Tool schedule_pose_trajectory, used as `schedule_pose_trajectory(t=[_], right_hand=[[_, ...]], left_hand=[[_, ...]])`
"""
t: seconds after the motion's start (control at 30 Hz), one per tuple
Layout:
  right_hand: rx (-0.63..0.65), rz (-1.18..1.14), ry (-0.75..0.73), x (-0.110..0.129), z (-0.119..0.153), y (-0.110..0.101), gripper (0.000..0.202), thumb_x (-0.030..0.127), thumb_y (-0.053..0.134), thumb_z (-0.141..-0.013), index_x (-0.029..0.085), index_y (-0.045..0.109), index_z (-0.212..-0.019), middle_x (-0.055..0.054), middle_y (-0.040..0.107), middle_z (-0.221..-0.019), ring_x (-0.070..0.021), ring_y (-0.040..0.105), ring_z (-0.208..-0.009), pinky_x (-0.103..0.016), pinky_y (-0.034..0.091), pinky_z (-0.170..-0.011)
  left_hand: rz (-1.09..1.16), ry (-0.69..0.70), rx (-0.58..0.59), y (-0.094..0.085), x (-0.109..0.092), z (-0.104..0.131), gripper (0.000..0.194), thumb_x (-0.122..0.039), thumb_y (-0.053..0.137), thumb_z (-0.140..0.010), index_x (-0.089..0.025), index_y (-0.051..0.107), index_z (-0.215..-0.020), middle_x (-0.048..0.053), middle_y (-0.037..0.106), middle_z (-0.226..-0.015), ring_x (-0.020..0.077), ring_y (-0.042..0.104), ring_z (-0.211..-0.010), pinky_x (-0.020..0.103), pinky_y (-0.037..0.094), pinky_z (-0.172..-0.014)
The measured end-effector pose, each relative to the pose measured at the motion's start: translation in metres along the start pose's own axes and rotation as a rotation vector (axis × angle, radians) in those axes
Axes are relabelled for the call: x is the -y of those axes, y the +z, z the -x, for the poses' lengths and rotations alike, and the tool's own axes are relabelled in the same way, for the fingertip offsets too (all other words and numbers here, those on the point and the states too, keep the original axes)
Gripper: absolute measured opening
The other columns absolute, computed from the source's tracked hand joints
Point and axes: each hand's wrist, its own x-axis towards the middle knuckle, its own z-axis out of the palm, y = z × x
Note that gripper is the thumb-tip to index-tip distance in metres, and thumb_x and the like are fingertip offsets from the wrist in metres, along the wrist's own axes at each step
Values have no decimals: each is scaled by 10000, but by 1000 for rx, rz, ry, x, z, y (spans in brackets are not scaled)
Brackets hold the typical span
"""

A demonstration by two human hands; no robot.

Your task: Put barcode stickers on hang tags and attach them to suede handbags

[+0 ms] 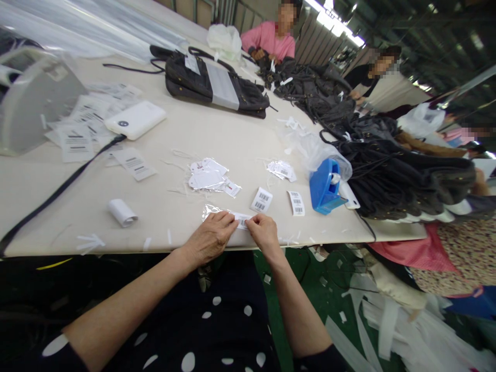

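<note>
- A white barcode label [242, 222] is pinched by the right hand [264, 231].
- It is touched by the left hand [214, 235], whose grip cannot be told.

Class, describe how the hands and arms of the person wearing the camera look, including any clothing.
The left hand and right hand are ungloved, with no wristwatch visible. Both forearms are bare up to dark sleeves; the left sleeve shows a white spot.
</note>
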Motion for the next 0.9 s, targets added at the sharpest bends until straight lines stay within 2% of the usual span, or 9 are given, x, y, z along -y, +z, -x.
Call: schedule_pose_trajectory(t=[0.2,0.27,0.33,0.4,0.47,0.53,0.67,0.77,0.9], right_hand=[[-56,232,-9,4,5,-5,167,328,566,-702,192,594,-610,-51,589,-576,-192,526,-594,-288,337,-583],[-118,261,-40,4,12,-6,182,349,554,-735,184,609,-681,-58,599,-612,-199,538,-623,-296,356,-604],[-183,228,-181,4,22,-4,190,315,491,-802,179,623,-816,-75,631,-736,-206,561,-734,-307,383,-678],[-176,158,-396,2,33,1,235,261,430,-852,188,605,-991,-93,638,-959,-211,548,-938,-336,372,-825],[-120,121,-551,-2,42,7,299,241,411,-873,207,552,-1134,-88,581,-1158,-217,467,-1123,-388,277,-973],[-106,143,-591,-8,46,13,343,241,420,-878,224,503,-1210,-72,523,-1258,-235,394,-1214,-447,162,-1040],[-180,254,-573,-16,44,19,358,251,430,-882,215,488,-1233,-65,498,-1291,-271,318,-1269,-507,81,-1051],[-199,322,-623,-16,41,19,360,244,411,-892,185,480,-1241,-64,492,-1297,-268,301,-1277,-501,91,-1056],[-162,375,-712,-21,41,12,338,263,414,-897,211,499,-1220,-40,520,-1271,-246,347,-1246,-475,137,-1052]], left_hand=[[-33,10,21,0,0,0,308,-102,372,-831,-131,531,-1093,118,539,-995,240,454,-957,386,385,-810],[-37,11,23,-1,0,0,300,-100,375,-833,-123,532,-1087,120,540,-1000,243,450,-967,388,381,-821],[-40,11,27,-2,-1,-1,287,-107,380,-838,-125,532,-1080,118,539,-1001,241,447,-976,385,377,-828],[-38,2,37,-3,-2,-1,252,-126,387,-845,-133,544,-1042,112,541,-987,236,450,-971,379,378,-826],[-40,-12,53,-5,-3,-2,230,-139,395,-848,-133,551,-1017,106,545,-966,231,456,-954,373,381,-821],[-46,-18,66,-6,-4,-2,239,-142,392,-853,-128,544,-1037,104,547,-961,229,458,-952,371,382,-823],[-64,-9,54,-6,-3,-1,258,-151,364,-871,-123,541,-1057,105,550,-971,229,459,-967,371,385,-826],[-63,-10,37,-5,-2,-1,253,-142,359,-870,-129,551,-1035,97,553,-948,215,473,-936,355,395,-810],[-54,5,20,-3,-3,0,227,-128,362,-862,-134,571,-949,91,562,-907,203,493,-895,340,407,-789]])
